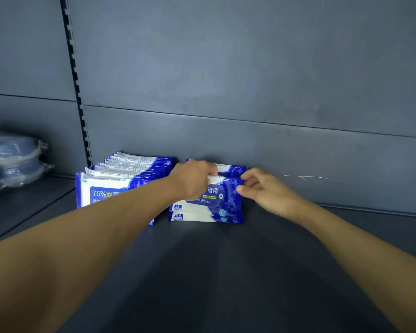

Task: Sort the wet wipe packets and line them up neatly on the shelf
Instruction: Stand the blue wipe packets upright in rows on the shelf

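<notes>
Blue-and-white wet wipe packets stand on a dark shelf [226,272]. A row of several packets [120,179] stands upright at the left, running back toward the rear wall. To its right is a smaller group of packets [216,207], one behind another. My left hand [192,179] grips the top left of the front packet in this group. My right hand [262,188] pinches that packet's top right corner between thumb and fingers. The packets behind it are mostly hidden.
The grey back panel [250,92] rises just behind the packets, with a slotted upright [76,87] at the left. On the neighbouring shelf at far left lie clear-wrapped blue bundles [12,162]. A thin white scratch [308,177] marks the panel at right.
</notes>
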{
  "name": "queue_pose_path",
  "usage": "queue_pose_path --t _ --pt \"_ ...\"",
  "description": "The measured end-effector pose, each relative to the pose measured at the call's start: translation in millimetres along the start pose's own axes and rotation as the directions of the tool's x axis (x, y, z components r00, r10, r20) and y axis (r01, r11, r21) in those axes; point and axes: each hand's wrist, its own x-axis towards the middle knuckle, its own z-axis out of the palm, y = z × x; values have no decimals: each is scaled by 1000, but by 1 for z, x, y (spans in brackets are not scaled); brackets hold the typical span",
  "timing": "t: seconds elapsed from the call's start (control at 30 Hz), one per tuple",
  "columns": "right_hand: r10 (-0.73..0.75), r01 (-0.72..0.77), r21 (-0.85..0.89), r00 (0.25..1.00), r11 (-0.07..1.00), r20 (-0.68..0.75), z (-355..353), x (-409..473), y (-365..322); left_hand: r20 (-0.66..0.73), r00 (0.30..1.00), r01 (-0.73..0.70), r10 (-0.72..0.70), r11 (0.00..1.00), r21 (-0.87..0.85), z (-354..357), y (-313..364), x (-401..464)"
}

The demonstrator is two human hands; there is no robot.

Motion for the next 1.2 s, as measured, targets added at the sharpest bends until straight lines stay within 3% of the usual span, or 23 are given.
queue_pose_path --t 0.1,0.33,0.5,0.67,0.83,1.03,1.2 --pt "59 -61 22 996 998 73 1 0 -1 39 999 1 1 998 -57 1 0 0" --pt "99 -99 -9 993 995 60 -1 -2 3 250 968 10 23 992 -130 -12 -6 -11" --pt "148 -185 134 958 974 244 1 -7 -3 455 890 39 -38 999 7 -19 -8 -8" --pt "168 -195 57 936 979 309 9 -11 -7 516 856 -26 -36 993 113 -20 -2 -6" --pt "136 -173 113 950 978 282 20 -7 -11 475 879 -65 -37 978 197 -16 -3 -5" --pt "136 -146 106 986 984 96 31 -1 -12 221 975 -48 -24 948 314 -6 -10 4" --pt "222 -224 134 975 965 29 36 9 -4 304 947 24 -103 967 253 -9 -12 12"
